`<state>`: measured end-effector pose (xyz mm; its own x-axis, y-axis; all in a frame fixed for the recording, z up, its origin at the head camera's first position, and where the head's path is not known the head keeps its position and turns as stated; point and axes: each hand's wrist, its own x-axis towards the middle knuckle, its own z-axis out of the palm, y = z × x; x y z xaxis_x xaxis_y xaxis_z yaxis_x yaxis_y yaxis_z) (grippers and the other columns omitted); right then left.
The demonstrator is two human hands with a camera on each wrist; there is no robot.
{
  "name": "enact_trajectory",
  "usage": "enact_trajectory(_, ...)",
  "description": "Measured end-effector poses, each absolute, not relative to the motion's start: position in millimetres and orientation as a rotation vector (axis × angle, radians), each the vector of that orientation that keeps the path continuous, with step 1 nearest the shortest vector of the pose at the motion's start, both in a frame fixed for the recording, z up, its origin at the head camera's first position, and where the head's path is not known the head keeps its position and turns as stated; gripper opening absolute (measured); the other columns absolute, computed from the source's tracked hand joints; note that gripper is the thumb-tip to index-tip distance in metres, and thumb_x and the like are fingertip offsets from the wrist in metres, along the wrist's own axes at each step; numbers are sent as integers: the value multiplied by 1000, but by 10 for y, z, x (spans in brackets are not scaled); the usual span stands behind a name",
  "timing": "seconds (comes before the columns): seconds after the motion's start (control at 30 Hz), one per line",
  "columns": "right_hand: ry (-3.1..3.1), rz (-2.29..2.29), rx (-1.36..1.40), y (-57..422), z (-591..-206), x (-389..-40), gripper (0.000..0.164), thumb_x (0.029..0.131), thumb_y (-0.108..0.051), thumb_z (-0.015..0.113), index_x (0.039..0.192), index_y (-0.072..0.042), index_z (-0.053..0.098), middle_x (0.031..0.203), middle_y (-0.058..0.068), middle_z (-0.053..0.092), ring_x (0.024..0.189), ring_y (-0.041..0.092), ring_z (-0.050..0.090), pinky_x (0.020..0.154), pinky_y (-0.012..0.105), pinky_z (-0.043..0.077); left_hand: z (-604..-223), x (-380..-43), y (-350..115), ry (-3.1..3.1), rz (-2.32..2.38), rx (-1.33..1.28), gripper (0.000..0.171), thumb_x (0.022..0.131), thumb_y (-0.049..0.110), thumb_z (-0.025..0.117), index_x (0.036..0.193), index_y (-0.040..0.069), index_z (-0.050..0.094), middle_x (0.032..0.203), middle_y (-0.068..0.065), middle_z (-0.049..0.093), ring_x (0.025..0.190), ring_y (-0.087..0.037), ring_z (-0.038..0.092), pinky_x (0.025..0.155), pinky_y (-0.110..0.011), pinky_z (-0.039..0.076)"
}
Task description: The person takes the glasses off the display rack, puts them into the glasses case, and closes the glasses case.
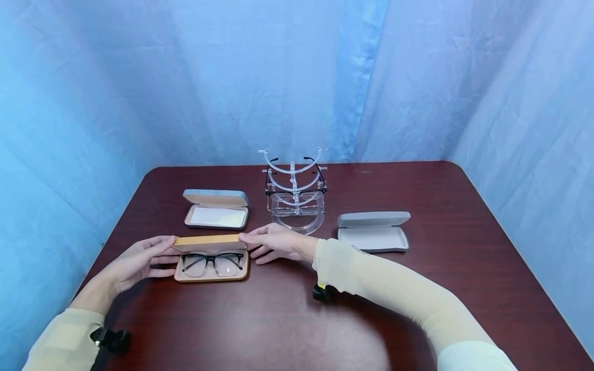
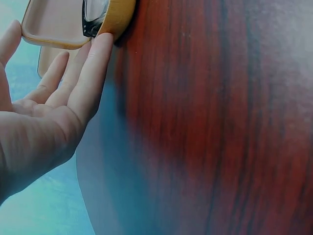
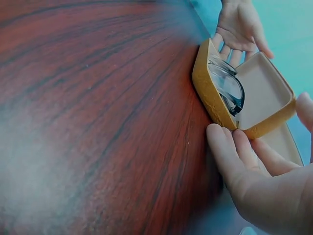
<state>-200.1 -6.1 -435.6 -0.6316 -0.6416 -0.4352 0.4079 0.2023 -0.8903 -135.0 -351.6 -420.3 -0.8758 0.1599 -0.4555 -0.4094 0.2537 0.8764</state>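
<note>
A yellow-brown glasses case (image 1: 211,279) sits on the table with its lid (image 1: 206,240) partly raised. Inside lies a pair of glasses (image 1: 213,264) with a dark upper rim, folded. My left hand (image 1: 136,262) holds the case's left end, thumb on the lid's corner and fingers along the side of the base. At the opposite end my right hand (image 1: 276,242) has its thumb on the lid's right corner. The right wrist view shows that hand's fingertips (image 3: 215,131) against the base near the hinge.
Behind stands a clear tiered display rack (image 1: 297,211) carrying dark-framed glasses (image 1: 267,186). An open grey-blue case (image 1: 215,197) with a white cloth (image 1: 217,216) lies back left, and an open grey case (image 1: 373,219) is right of the rack. Blue curtains (image 1: 255,77) surround the table (image 1: 464,268).
</note>
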Motion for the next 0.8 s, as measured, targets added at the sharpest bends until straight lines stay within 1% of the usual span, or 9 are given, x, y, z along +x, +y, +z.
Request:
enact_trajectory(0.17,1626,-1605,-197,-80,-4345,-2031,51,97,-40,70,130,-1,64,115,13,70,103,30,69,86,42,60,-4197,-1401,-3512,2091,1672,-231,77,104,44,56,155,-5,25,144,-27,48,110,-21,66,90,-48,58)
enact_trajectory(0.27,1642,-1611,-189,-86,-4348,-2044,53,96,-41,71,129,0,64,116,13,69,102,30,70,85,42,60,-4200,-1426,-3500,2106,1678,-236,77,104,45,57,155,-4,26,145,-26,47,109,-18,66,90,-47,58)
enact_trajectory(0.5,1668,-1605,-178,-104,-4348,-2071,50,94,-41,73,127,-3,67,119,10,67,101,29,69,84,42,61,-4216,-1466,-3474,2112,1695,-218,77,104,44,57,155,-3,26,149,-27,40,109,-16,65,90,-47,58)
enact_trajectory(0.7,1654,-1567,-129,-106,-4358,-2130,51,91,-41,76,123,-2,67,118,12,66,100,29,70,82,43,61,-4218,-1478,-3489,2096,1686,-222,75,104,43,58,155,-3,28,147,-26,44,110,-19,65,90,-47,58)
enact_trajectory(0.8,1636,-1550,-116,-103,-4380,-2132,49,90,-39,78,121,-3,68,117,12,66,100,28,69,82,43,61,-4236,-1457,-3499,2087,1681,-220,77,104,42,58,156,-5,26,147,-24,46,112,-17,64,92,-45,57)
